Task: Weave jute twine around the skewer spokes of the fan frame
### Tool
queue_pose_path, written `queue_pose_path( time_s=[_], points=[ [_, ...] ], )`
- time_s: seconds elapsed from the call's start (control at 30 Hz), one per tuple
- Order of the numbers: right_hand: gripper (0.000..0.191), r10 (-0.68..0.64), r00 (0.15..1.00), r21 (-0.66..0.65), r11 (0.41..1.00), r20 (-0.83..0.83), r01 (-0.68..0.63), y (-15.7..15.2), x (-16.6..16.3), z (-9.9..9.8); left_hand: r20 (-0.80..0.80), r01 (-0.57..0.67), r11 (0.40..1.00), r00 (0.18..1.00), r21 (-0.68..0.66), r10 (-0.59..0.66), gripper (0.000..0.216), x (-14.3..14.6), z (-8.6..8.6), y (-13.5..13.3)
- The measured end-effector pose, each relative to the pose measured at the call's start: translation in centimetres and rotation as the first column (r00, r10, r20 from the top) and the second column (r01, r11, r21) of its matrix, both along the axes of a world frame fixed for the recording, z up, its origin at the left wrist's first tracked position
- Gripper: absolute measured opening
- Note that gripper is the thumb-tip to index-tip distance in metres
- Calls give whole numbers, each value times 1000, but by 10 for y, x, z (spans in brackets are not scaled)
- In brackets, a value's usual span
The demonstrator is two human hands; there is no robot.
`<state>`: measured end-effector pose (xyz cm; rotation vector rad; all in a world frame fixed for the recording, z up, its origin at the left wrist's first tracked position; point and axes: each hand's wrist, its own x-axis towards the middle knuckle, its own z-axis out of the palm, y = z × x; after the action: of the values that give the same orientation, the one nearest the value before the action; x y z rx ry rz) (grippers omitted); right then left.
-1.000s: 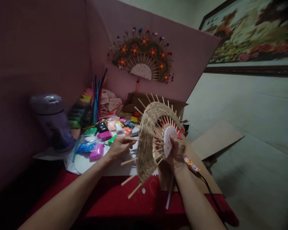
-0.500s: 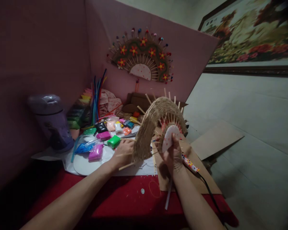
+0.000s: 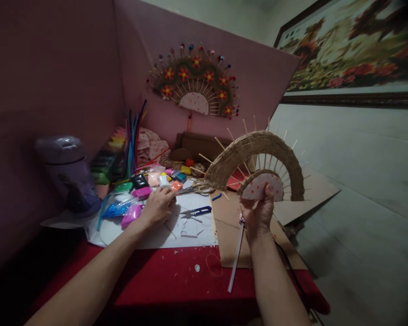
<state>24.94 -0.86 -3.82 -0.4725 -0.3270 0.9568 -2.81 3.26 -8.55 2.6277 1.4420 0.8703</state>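
Note:
My right hand point(image 3: 260, 209) grips a half-round fan by its spotted pale base point(image 3: 258, 192), thumb on the front. The fan has a woven twine band point(image 3: 248, 144), and thin wooden sticks poke out past its outer edge. My left hand point(image 3: 160, 204) rests among clay packets with its fingers curled down; what lies under them is hidden. Beside it sit a magenta packet point(image 3: 132, 215) and another magenta packet point(image 3: 142, 193). Blue-handled thread snips point(image 3: 199, 211) lie to its right on white paper. Below my right hand, a clear glue stick point(image 3: 236, 260) juts toward me.
A finished fan with orange flowers point(image 3: 195, 83) hangs on the pink panel. A purple flask point(image 3: 71, 176) stands left, near upright pipe cleaners point(image 3: 132, 145). Scissors point(image 3: 187, 190) lie behind the snips. Cardboard point(image 3: 229, 226) covers the right of the red-clothed table point(image 3: 163, 280).
My right hand has turned the fan to face me and moved it right, away from my left hand. My left hand has shifted left over the place where a green packet lay.

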Motion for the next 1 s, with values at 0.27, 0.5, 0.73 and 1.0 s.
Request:
queue_pose_path(
  time_s=[0.27,0.5,0.73,1.0],
  points=[
    [22,-63,998,12,998,-25,63,2,7,2,49,-2,1000,999,-20,3,25,30,34,40],
    [26,-99,995,1,995,3,99,7,8,1,320,-272,960,906,-67,279,47,26,60,73],
    [26,-62,998,-47,997,15,63,6,-15,-1,671,486,673,741,-557,20,22,78,44,-6],
    [34,127,963,-15,992,238,-127,3,-45,-21,887,855,379,178,-353,426,29,131,52,-56]
  ],
)
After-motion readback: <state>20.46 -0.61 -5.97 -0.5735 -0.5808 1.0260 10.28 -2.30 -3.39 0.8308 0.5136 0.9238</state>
